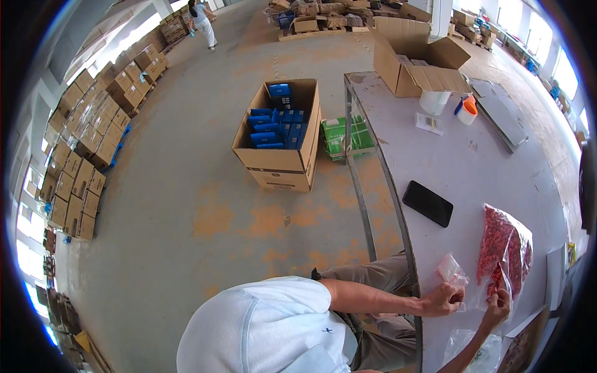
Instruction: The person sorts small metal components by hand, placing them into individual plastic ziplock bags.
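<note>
My left hand [443, 299] is closed at the edge of a small clear plastic bag [453, 271] with something pinkish in it, and appears to grip it. To its right, my right hand [496, 309] has its fingers pinched together at the lower end of a large clear bag of small red pieces [505, 245]. Whatever is between those fingers is too small to make out. The large bag lies on the pale table [423, 155]. Another clear plastic bag [476, 348] lies by my right forearm. A black phone [428, 203] rests face up beyond my hands.
At the table's far end stand an open cardboard box [401, 65], a white container [434, 101] and an orange-and-white tape dispenser [466, 110]. On the floor left of the table sit a carton of blue boxes [277, 158] and a green package [336, 138]. A person [202, 25] walks far off.
</note>
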`<state>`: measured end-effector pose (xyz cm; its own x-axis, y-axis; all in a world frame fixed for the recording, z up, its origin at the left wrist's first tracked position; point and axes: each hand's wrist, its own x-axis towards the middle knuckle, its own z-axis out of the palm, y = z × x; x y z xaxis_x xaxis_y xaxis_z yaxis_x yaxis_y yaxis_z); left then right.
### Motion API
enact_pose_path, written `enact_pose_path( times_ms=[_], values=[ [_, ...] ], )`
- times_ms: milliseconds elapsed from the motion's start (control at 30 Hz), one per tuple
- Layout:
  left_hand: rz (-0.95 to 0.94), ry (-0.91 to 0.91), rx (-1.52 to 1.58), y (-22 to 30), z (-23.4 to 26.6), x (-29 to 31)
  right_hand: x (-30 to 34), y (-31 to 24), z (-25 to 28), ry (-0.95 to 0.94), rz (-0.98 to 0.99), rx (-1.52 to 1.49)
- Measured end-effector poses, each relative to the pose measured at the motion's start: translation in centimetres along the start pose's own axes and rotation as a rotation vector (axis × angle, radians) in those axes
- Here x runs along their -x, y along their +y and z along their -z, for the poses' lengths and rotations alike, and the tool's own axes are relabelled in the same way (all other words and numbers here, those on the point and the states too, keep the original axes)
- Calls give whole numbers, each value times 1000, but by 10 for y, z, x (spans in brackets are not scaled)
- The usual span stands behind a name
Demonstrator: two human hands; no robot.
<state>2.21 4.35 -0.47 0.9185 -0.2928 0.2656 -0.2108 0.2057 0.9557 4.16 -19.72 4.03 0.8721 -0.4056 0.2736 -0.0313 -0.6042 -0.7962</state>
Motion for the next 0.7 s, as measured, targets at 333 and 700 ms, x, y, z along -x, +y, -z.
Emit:
enact_pose_path(
  times_ms=[333,700],
  values=[
    [-111,55,-196,-4,29,-11,117,-81,-14,29,-155,-510],
    [42,-62,-128,14,-8,4,151,-78,-6,64,-326,-603]
  ],
)
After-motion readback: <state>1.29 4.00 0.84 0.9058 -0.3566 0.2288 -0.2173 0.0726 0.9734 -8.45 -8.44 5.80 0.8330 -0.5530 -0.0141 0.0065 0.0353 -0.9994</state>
